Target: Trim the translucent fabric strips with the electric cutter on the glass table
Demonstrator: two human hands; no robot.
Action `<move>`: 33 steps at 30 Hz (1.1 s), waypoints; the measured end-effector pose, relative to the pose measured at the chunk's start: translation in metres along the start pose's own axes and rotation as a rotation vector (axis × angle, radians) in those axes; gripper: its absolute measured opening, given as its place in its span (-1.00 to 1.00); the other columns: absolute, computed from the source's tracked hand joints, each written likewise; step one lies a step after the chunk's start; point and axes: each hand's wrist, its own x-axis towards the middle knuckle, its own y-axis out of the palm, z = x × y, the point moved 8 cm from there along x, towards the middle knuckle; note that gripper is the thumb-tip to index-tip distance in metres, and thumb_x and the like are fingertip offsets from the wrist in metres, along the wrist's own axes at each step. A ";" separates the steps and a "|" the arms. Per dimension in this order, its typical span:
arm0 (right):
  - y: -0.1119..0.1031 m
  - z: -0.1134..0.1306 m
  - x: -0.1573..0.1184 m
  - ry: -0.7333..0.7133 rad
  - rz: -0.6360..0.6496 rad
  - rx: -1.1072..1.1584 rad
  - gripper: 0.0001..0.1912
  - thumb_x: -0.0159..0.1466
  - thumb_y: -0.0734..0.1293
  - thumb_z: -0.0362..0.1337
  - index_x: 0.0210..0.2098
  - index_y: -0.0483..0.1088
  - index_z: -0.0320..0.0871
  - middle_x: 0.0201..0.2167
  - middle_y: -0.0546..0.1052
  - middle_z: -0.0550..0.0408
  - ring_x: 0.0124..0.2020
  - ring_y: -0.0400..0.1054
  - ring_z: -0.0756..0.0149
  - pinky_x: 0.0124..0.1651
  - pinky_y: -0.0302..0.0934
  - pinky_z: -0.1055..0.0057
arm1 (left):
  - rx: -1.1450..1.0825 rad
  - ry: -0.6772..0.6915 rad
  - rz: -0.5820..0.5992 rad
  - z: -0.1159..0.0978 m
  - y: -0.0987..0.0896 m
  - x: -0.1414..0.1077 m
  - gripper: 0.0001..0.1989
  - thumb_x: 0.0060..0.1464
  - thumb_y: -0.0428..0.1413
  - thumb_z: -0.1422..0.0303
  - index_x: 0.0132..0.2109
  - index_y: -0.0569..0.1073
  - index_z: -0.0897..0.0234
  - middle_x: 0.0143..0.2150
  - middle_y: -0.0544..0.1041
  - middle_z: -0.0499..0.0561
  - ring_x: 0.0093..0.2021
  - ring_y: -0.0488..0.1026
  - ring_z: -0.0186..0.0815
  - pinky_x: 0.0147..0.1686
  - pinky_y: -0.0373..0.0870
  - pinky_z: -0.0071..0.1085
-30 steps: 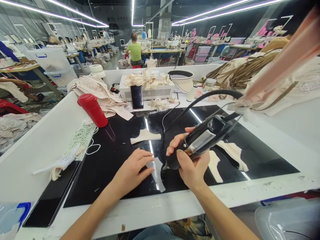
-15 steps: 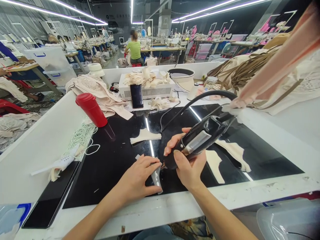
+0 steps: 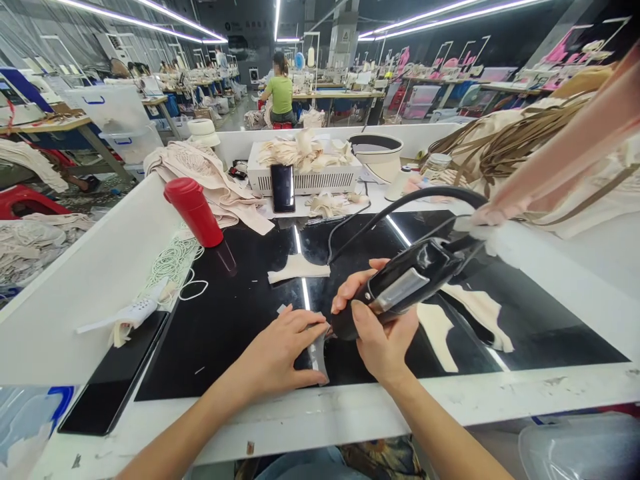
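My right hand [image 3: 383,333] is wrapped round a black handheld tool [image 3: 400,287] with a silver plate and a thick black cable. The tool's lower end is beside a thin grey translucent piece [image 3: 318,357] on the black board [image 3: 240,333]. My left hand [image 3: 280,350] lies over that piece with fingers and thumb spread, pressing on its left side. Behind my hands is a cream fabric piece [image 3: 299,267]. To the right of the tool lie two more cream pieces, one nearer [image 3: 438,333] and one farther right [image 3: 483,313].
A red bottle [image 3: 194,212] stands at the board's back left, near pale green cord [image 3: 173,267]. Behind the board, a phone [image 3: 283,189] leans on a white vented box [image 3: 327,180]. Pink fabric [image 3: 565,140] hangs at right. A person in green [image 3: 279,95] sits far off.
The whole view has shifted slightly, so most things appear a little farther right. Both hands keep nearly the same places relative to the tool and the grey piece.
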 end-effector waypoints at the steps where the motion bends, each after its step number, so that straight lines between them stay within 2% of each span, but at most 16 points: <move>1: 0.000 0.001 -0.001 0.002 0.003 0.003 -0.53 0.27 0.44 -0.25 0.10 0.23 0.01 -0.31 0.44 0.19 -0.44 0.40 0.37 -0.38 0.39 0.35 | -0.001 0.002 -0.004 0.000 0.000 0.000 -0.25 0.05 0.35 0.13 0.34 0.30 0.08 0.33 0.36 0.12 0.35 0.26 0.02 0.39 -0.05 0.21; 6: 0.002 0.006 -0.008 -0.016 0.043 0.029 -0.51 0.27 0.44 -0.21 0.13 0.22 0.03 -0.31 0.43 0.17 -0.43 0.39 0.36 -0.38 0.38 0.35 | -0.017 0.004 -0.008 -0.004 -0.003 0.000 -0.27 0.05 0.36 0.16 0.33 0.31 0.07 0.31 0.38 0.08 0.33 0.28 -0.02 0.41 -0.08 0.18; 10: 0.005 0.007 -0.012 -0.026 0.060 0.047 -0.54 0.29 0.43 -0.25 0.13 0.24 0.02 -0.32 0.43 0.17 -0.41 0.39 0.36 -0.37 0.37 0.36 | -0.027 0.005 -0.010 -0.005 -0.004 -0.001 -0.26 0.05 0.36 0.19 0.33 0.30 0.02 0.31 0.37 0.05 0.33 0.28 -0.03 0.40 -0.05 0.16; 18: 0.004 0.015 -0.016 0.002 0.073 0.060 -0.55 0.29 0.44 -0.22 0.11 0.27 0.03 -0.33 0.41 0.17 -0.41 0.37 0.35 -0.34 0.36 0.32 | -0.042 0.001 0.005 -0.006 -0.006 -0.001 -0.25 0.03 0.38 0.19 0.32 0.31 0.05 0.33 0.35 0.09 0.34 0.27 -0.02 0.41 -0.08 0.15; 23: 0.003 0.019 -0.023 0.018 0.075 0.061 -0.56 0.28 0.44 -0.19 0.10 0.27 0.04 -0.34 0.40 0.17 -0.42 0.34 0.33 -0.39 0.33 0.32 | -0.057 0.011 0.000 -0.008 -0.007 0.000 -0.35 0.06 0.36 0.20 0.27 0.37 0.06 0.33 0.36 0.09 0.35 0.26 -0.02 0.41 -0.06 0.10; 29: 0.006 0.019 -0.028 0.011 0.115 0.096 -0.58 0.33 0.40 -0.30 0.13 0.27 0.04 -0.31 0.42 0.16 -0.38 0.38 0.36 -0.32 0.33 0.31 | -0.060 -0.014 0.034 -0.008 -0.006 0.000 -0.36 0.06 0.36 0.19 0.26 0.37 0.07 0.35 0.34 0.08 0.35 0.26 -0.03 0.40 -0.06 0.12; 33: 0.006 0.020 -0.027 -0.003 0.127 0.097 -0.57 0.33 0.41 -0.31 0.14 0.28 0.02 -0.30 0.43 0.16 -0.37 0.39 0.37 -0.31 0.33 0.33 | -0.047 -0.011 0.029 -0.007 -0.006 0.000 -0.27 0.06 0.36 0.18 0.33 0.29 0.05 0.36 0.34 0.07 0.36 0.25 -0.04 0.42 -0.08 0.12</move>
